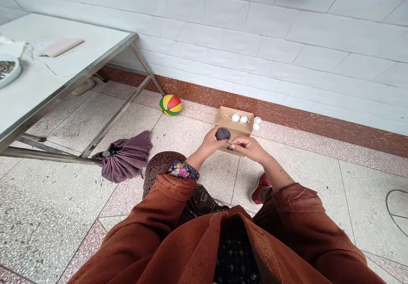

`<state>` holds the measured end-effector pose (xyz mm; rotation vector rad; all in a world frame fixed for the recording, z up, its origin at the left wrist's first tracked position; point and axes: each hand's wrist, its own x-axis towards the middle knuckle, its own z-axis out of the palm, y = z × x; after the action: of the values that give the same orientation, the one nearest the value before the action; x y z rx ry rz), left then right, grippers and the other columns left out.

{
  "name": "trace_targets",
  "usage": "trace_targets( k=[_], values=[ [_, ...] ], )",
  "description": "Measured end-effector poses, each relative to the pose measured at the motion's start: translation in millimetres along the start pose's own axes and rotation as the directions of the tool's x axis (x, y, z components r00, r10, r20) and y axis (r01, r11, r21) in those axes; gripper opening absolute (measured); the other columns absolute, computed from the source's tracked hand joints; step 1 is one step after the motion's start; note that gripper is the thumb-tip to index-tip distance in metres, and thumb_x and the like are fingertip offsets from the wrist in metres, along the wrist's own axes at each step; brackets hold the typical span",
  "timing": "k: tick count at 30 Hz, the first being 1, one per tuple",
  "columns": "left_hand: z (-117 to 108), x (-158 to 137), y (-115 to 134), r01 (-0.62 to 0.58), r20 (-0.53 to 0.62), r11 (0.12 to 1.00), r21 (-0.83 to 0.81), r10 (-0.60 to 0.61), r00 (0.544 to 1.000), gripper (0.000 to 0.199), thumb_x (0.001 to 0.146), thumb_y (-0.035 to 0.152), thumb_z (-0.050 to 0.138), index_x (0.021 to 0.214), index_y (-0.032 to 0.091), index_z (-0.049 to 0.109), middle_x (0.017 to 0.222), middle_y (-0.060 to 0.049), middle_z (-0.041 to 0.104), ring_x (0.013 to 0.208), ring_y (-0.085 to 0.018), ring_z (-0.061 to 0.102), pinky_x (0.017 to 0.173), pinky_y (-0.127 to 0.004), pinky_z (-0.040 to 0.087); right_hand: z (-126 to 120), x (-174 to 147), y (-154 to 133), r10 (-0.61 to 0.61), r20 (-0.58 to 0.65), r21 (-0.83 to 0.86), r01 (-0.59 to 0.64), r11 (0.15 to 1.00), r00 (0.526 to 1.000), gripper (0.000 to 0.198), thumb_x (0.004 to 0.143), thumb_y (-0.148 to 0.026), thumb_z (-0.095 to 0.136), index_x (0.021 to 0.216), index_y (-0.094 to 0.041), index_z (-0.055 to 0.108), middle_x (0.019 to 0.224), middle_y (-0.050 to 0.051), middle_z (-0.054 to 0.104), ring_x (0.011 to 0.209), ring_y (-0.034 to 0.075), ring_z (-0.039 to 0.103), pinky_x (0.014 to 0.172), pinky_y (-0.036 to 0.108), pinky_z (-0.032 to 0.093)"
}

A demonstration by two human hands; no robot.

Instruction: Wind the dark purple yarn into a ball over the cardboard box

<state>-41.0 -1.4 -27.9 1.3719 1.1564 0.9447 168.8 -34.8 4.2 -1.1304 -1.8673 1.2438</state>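
My left hand [210,143] is closed around a dark purple ball of yarn [223,134]. Just right of it, my right hand [247,145] pinches a thin strand of yarn [230,143] that runs to the ball. A small dark bit shows below the right fingertips, too small to make out. Under and beyond both hands is an open cardboard box [219,116] on the floor. Several small white yarn balls [236,117] lie in its far part with a loose white strand. The near part of the box is partly hidden by my hands.
More white balls [256,122] sit beside the box, near the tiled wall [270,54]. A colourful ball [171,105] rests by a leg of the metal-framed table [92,33]. A purple folded umbrella [127,156] lies left of my knee. A wire loop [390,203] is at right.
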Motion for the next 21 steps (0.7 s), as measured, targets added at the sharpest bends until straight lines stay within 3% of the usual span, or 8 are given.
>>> trace_targets(
  k=[4,8,11,15,17,21],
  values=[
    [0.8,-1.6,-5.0,-0.107,0.155,0.978,0.178,0.079,0.985,0.071,0.063,0.030,0.084,0.130,0.017,0.065,0.128,-0.014,0.066,0.124,-0.034,0.060,0.112,-0.051,0.042,-6.9,-4.5,-7.0,0.043,-0.066,0.189,-0.029,0.982,0.997,0.035,0.088,-0.058,0.073,0.088,-0.023,0.076,0.082,0.002,0.073,0.071,0.017,0.060,0.069,0.031,0.048],
    [9.3,-10.7,-5.6,-0.209,0.401,0.959,0.191,0.118,0.908,0.077,0.068,0.027,0.082,0.141,0.021,0.060,0.124,-0.011,0.068,0.116,-0.032,0.062,0.108,-0.050,0.044,-10.2,-1.8,-6.3,0.070,-0.189,0.261,-0.019,0.965,0.979,0.036,0.085,-0.060,0.076,0.087,-0.024,0.076,0.086,0.003,0.074,0.080,0.019,0.064,0.078,0.034,0.052],
    [18.1,-18.5,-2.3,-0.213,0.509,0.972,0.101,0.134,0.850,0.100,0.070,0.022,0.080,0.160,0.022,0.037,0.115,-0.008,0.069,0.104,-0.027,0.065,0.100,-0.047,0.048,-10.0,3.7,-0.6,0.082,-0.246,0.248,-0.019,0.968,0.966,0.037,0.083,-0.061,0.076,0.088,-0.024,0.074,0.088,0.003,0.073,0.083,0.019,0.064,0.081,0.035,0.052],
    [22.9,-24.1,6.2,-0.143,0.520,0.988,-0.064,0.155,0.840,0.120,0.071,0.021,0.082,0.169,0.026,0.013,0.115,-0.008,0.069,0.107,-0.027,0.067,0.101,-0.047,0.048,-11.3,10.3,12.1,0.149,-0.314,0.222,-0.080,0.972,0.938,0.039,0.086,-0.062,0.071,0.087,-0.023,0.069,0.076,-0.001,0.063,0.070,0.016,0.053,0.069,0.031,0.047],
    [21.4,-24.4,11.1,-0.107,0.503,0.982,-0.157,0.173,0.847,0.117,0.073,0.023,0.083,0.168,0.028,0.016,0.123,-0.010,0.068,0.114,-0.027,0.067,0.104,-0.048,0.047,-11.6,12.9,19.2,0.182,-0.323,0.206,-0.118,0.971,0.929,0.039,0.086,-0.062,0.070,0.084,-0.023,0.066,0.070,-0.003,0.057,0.066,0.015,0.049,0.066,0.030,0.044],
    [16.2,-22.7,17.3,-0.043,0.395,0.952,-0.302,0.166,0.904,0.087,0.074,0.027,0.086,0.153,0.030,0.051,0.148,-0.012,0.059,0.133,-0.030,0.059,0.111,-0.046,0.046,-7.6,16.7,29.7,0.228,-0.260,0.152,-0.193,0.969,0.938,0.034,0.084,-0.055,0.068,0.076,-0.022,0.064,0.071,-0.002,0.062,0.067,0.016,0.052,0.067,0.030,0.044]
  ],
)
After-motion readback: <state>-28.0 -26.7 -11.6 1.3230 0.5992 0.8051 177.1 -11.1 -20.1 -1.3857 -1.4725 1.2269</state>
